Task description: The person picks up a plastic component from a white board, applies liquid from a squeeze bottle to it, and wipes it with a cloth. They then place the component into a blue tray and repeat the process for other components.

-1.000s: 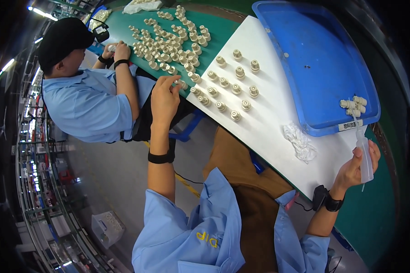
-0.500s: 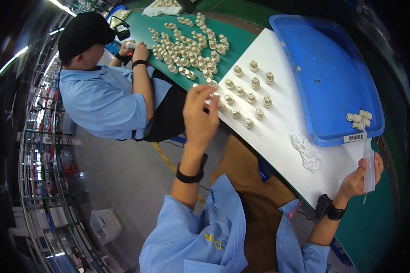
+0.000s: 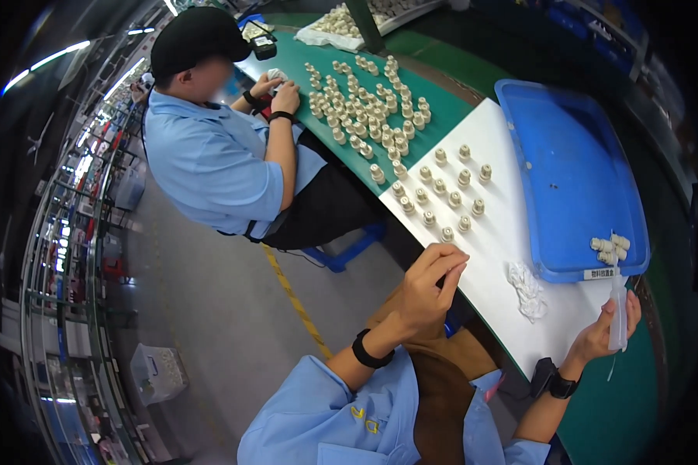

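My left hand (image 3: pixel 434 283) hovers by the front edge of the white board, its fingers bent and drawn together. No object shows between them. Just beyond it, several cream plastic fittings (image 3: pixel 447 234) stand upright on the white board (image 3: pixel 488 263). My right hand (image 3: pixel 601 332) is wrapped around a translucent squeeze bottle (image 3: pixel 618 314) with a thin nozzle, held upright at the near right corner of the blue tray (image 3: pixel 566 178). Behind the nozzle lie several more cream fittings (image 3: pixel 603 245) inside that tray. A crumpled white cloth (image 3: pixel 526 291) rests on the board between my hands.
Many cream fittings (image 3: pixel 372 116) crowd the green table (image 3: pixel 442 85) farther off. At the left a co-worker (image 3: pixel 209 147) in a blue shirt handles something white. A white-lined tray of parts (image 3: pixel 337 27) stands at the back. On the floor is a clear bin (image 3: pixel 157 372).
My left hand has left the row of fittings and come nearer and to the right. The fitting it was touching stands on the board. My right hand keeps the bottle. The view has shifted.
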A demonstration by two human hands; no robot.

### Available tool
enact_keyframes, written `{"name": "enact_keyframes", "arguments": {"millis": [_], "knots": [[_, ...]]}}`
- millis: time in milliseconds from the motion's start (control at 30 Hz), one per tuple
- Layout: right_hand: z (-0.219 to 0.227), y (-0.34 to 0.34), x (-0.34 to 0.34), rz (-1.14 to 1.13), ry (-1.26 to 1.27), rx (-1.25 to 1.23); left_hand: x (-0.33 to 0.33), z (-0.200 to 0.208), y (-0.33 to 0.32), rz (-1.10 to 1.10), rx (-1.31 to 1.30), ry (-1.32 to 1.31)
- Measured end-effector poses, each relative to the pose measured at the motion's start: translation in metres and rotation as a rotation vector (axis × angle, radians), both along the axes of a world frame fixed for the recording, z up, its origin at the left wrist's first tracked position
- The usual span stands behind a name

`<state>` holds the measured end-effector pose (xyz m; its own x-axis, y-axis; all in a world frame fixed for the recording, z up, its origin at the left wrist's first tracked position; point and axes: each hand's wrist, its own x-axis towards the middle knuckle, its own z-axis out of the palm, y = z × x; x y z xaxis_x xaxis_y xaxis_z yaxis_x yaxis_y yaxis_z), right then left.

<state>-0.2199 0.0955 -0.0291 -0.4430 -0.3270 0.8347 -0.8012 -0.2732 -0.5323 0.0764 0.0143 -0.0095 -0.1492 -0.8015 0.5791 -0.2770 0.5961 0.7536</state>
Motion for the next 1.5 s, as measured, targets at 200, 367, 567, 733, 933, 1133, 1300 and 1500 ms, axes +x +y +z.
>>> {"name": "enact_keyframes", "arguments": {"millis": [200,367,567,733,933,1133,1300,1500], "knots": [[-0.002,0.001,-0.001,-0.05,-0.066,0.032,0.018,-0.001,-0.004,0.057,0.065,0.03],[0.006,0.0,0.001,-0.046,-0.158,0.004,0.03,-0.005,-0.012,0.137,0.071,0.059],[0.002,0.009,-0.009,-0.024,-0.349,-0.052,0.036,-0.028,-0.019,0.192,0.086,0.079],[-0.011,0.014,-0.026,0.033,-0.564,-0.136,0.042,-0.043,-0.006,0.173,0.211,0.07],[-0.018,0.029,-0.047,0.265,-0.769,-0.275,0.042,-0.063,0.011,0.042,0.377,-0.009],[-0.015,0.029,-0.058,0.477,-0.927,-0.379,0.051,-0.064,0.007,0.088,0.301,-0.065],[-0.013,0.03,-0.061,0.592,-0.978,-0.325,0.052,-0.06,-0.007,0.075,0.256,-0.101],[-0.012,0.033,-0.059,0.63,-0.954,-0.264,0.041,-0.045,-0.018,-0.002,0.178,-0.318]]}}
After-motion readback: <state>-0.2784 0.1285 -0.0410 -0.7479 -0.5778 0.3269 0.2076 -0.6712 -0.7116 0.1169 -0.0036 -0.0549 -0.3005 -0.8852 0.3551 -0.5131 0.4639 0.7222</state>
